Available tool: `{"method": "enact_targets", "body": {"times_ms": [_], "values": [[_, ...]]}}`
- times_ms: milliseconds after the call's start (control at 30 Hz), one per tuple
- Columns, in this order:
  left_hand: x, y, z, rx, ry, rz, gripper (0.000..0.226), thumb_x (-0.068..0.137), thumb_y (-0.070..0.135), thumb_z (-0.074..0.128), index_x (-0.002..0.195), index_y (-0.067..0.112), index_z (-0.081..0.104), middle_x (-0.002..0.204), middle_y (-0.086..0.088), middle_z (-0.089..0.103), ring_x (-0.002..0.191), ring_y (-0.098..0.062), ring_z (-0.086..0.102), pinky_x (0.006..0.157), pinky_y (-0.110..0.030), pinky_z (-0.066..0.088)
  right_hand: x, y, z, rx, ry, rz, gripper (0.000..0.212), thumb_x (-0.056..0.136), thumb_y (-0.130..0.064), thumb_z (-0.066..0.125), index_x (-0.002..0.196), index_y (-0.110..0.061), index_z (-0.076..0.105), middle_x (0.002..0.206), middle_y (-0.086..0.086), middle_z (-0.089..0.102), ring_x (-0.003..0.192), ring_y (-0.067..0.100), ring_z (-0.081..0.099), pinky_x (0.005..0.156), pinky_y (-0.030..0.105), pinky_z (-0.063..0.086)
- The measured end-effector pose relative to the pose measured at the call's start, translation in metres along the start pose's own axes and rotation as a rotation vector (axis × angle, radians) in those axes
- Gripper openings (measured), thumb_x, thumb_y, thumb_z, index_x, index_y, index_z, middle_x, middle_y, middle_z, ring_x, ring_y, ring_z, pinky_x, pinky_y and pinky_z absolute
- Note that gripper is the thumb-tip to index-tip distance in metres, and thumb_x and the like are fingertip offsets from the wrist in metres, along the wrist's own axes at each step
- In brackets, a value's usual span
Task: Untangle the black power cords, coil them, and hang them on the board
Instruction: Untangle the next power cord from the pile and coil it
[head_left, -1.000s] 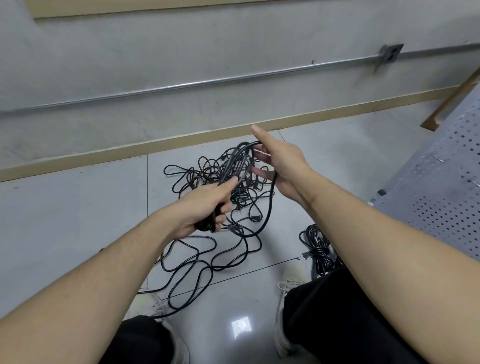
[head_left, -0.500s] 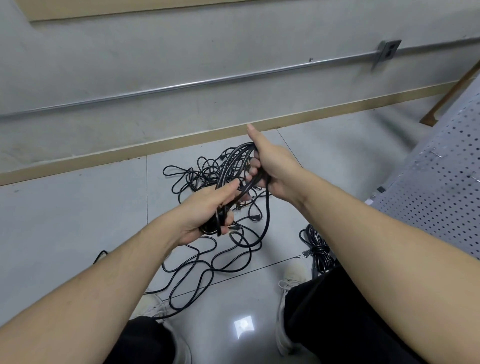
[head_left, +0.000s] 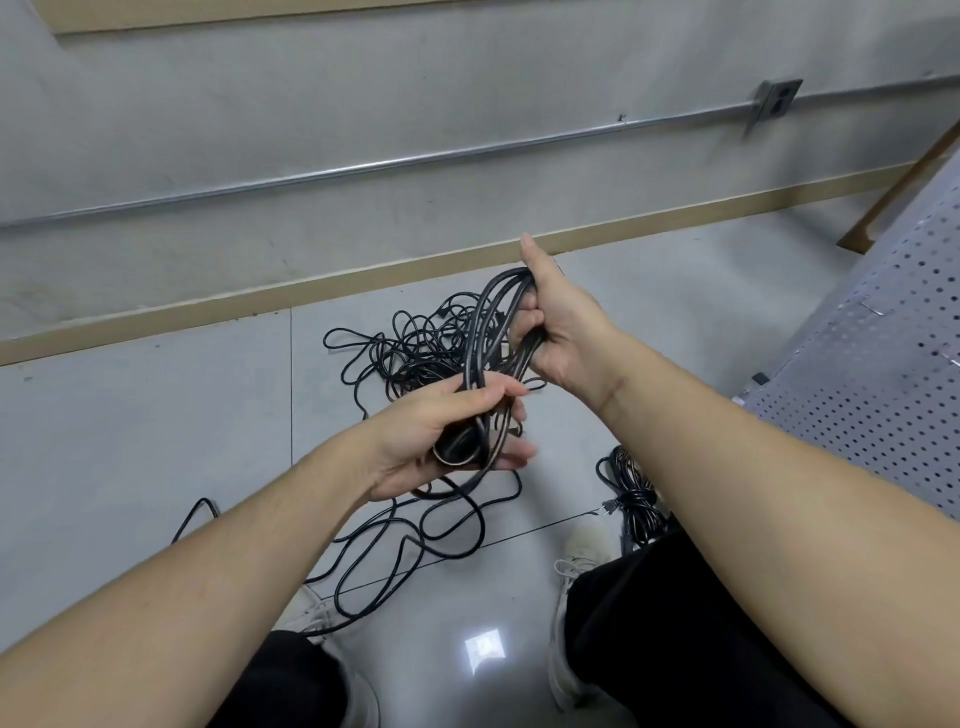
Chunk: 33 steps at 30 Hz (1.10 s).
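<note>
A coil of black power cord (head_left: 485, 332) stretches between both hands above the floor. My left hand (head_left: 441, 431) grips its near end, thumb laid over the strands. My right hand (head_left: 558, 332) grips the far end, fingers curled round the loops and thumb pointing up. Under the hands a tangle of black cords (head_left: 410, 353) lies on the grey floor tiles, with loose loops (head_left: 415, 540) trailing toward my feet. A second bundled cord (head_left: 631, 499) lies by my right leg. The perforated grey board (head_left: 883, 374) stands at the right edge.
A grey wall with a metal conduit (head_left: 363, 166) and an outlet box (head_left: 776, 98) runs behind the pile, with a tan baseboard below. A wooden piece (head_left: 904, 192) leans at far right. My white shoes (head_left: 576, 561) stand close to the trailing loops.
My right hand went from open beside the loops to gripping the far end of the coil. The left hand kept its hold; the hanging loop below got shorter.
</note>
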<state>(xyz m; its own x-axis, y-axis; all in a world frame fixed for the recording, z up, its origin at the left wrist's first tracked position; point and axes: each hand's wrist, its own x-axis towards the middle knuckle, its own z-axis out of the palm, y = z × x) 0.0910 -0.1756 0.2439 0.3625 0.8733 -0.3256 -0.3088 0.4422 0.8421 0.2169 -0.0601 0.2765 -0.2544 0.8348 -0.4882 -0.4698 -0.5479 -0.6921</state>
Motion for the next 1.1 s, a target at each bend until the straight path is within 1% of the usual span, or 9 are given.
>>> {"method": "enact_targets", "body": {"times_ms": [133, 233, 333, 433, 533, 667, 800, 967, 1100], "values": [[0.002, 0.001, 0.005, 0.032, 0.001, 0.007, 0.012, 0.089, 0.021, 0.064, 0.089, 0.02, 0.076, 0.081, -0.001, 0.055, 0.061, -0.017, 0.054, 0.06, -0.036, 0.056, 0.0, 0.0, -0.002, -0.084, 0.024, -0.033, 0.042, 0.094, -0.051, 0.067, 0.077, -0.02, 0.045, 0.054, -0.006, 0.033, 0.038, 0.004, 0.025, 0.033, 0.015, 0.031], [0.004, -0.001, 0.004, 0.045, 0.091, 0.043, 0.011, 0.092, 0.018, 0.062, 0.094, 0.014, 0.072, 0.078, -0.001, 0.052, 0.06, -0.017, 0.05, 0.053, -0.029, 0.047, -0.001, 0.002, -0.005, -0.127, -0.024, -0.035, 0.051, 0.1, -0.061, 0.049, 0.076, -0.017, 0.05, 0.054, -0.002, 0.048, 0.043, 0.011, 0.046, 0.046, 0.024, 0.052], [0.007, 0.003, 0.005, 0.014, 0.206, 0.132, 0.011, 0.097, 0.014, 0.058, 0.101, 0.012, 0.068, 0.078, -0.001, 0.055, 0.057, -0.015, 0.052, 0.048, -0.027, 0.047, 0.003, 0.006, -0.01, -0.138, -0.177, 0.088, 0.062, 0.106, -0.061, 0.022, 0.111, -0.011, 0.059, 0.086, 0.01, 0.072, 0.067, 0.023, 0.068, 0.06, 0.032, 0.06], [0.01, 0.014, 0.001, -0.085, 0.347, 0.24, 0.014, 0.103, 0.012, 0.052, 0.107, 0.012, 0.065, 0.077, -0.003, 0.06, 0.053, -0.013, 0.053, 0.045, -0.024, 0.047, 0.001, 0.015, -0.011, -0.497, -0.286, 0.14, 0.045, 0.106, -0.034, 0.028, 0.123, -0.009, 0.061, 0.079, 0.003, 0.073, 0.068, 0.02, 0.07, 0.074, 0.037, 0.061], [0.013, 0.025, -0.011, -0.164, 0.454, 0.332, 0.015, 0.105, 0.015, 0.052, 0.106, 0.017, 0.066, 0.072, 0.001, 0.057, 0.056, -0.013, 0.051, 0.047, -0.024, 0.046, -0.007, 0.031, -0.011, -1.024, -0.448, 0.162, 0.021, 0.096, -0.032, 0.051, 0.101, -0.02, 0.068, 0.089, -0.005, 0.073, 0.091, 0.018, 0.068, 0.1, 0.044, 0.052], [0.014, 0.03, -0.021, -0.297, 0.554, 0.388, 0.013, 0.106, 0.02, 0.052, 0.106, 0.019, 0.065, 0.068, 0.002, 0.05, 0.059, -0.014, 0.057, 0.056, -0.028, 0.054, -0.019, 0.04, -0.007, -1.419, -0.66, 0.134, 0.031, 0.095, -0.019, 0.051, 0.122, -0.026, 0.065, 0.132, -0.002, 0.066, 0.105, 0.001, 0.06, 0.068, 0.017, 0.042], [0.015, 0.033, -0.026, -0.409, 0.603, 0.419, 0.012, 0.106, 0.024, 0.054, 0.103, 0.02, 0.065, 0.065, 0.002, 0.053, 0.076, -0.023, 0.071, 0.076, -0.045, 0.063, -0.026, 0.042, -0.002, -1.392, -0.677, 0.101, 0.021, 0.099, -0.027, 0.059, 0.118, -0.033, 0.065, 0.118, -0.013, 0.066, 0.062, -0.022, 0.052, 0.053, 0.009, 0.036], [0.013, 0.039, -0.029, -0.45, 0.639, 0.468, 0.014, 0.107, 0.024, 0.051, 0.112, 0.022, 0.065, 0.068, 0.001, 0.05, 0.069, -0.018, 0.061, 0.077, -0.045, 0.062, -0.023, 0.054, 0.003, -1.195, -0.683, 0.145, 0.006, 0.098, -0.03, 0.064, 0.092, -0.029, 0.063, 0.107, -0.013, 0.071, 0.113, 0.004, 0.063, 0.098, 0.034, 0.048], [0.008, 0.042, -0.023, -0.456, 0.595, 0.505, 0.015, 0.108, 0.025, 0.05, 0.114, 0.023, 0.064, 0.068, 0.002, 0.048, 0.064, -0.014, 0.054, 0.081, -0.045, 0.062, -0.022, 0.06, 0.008, -1.171, -0.671, 0.167, 0.023, 0.099, -0.04, 0.064, 0.099, -0.02, 0.052, 0.109, -0.005, 0.074, 0.112, 0.014, 0.068, 0.088, 0.034, 0.049]]}}
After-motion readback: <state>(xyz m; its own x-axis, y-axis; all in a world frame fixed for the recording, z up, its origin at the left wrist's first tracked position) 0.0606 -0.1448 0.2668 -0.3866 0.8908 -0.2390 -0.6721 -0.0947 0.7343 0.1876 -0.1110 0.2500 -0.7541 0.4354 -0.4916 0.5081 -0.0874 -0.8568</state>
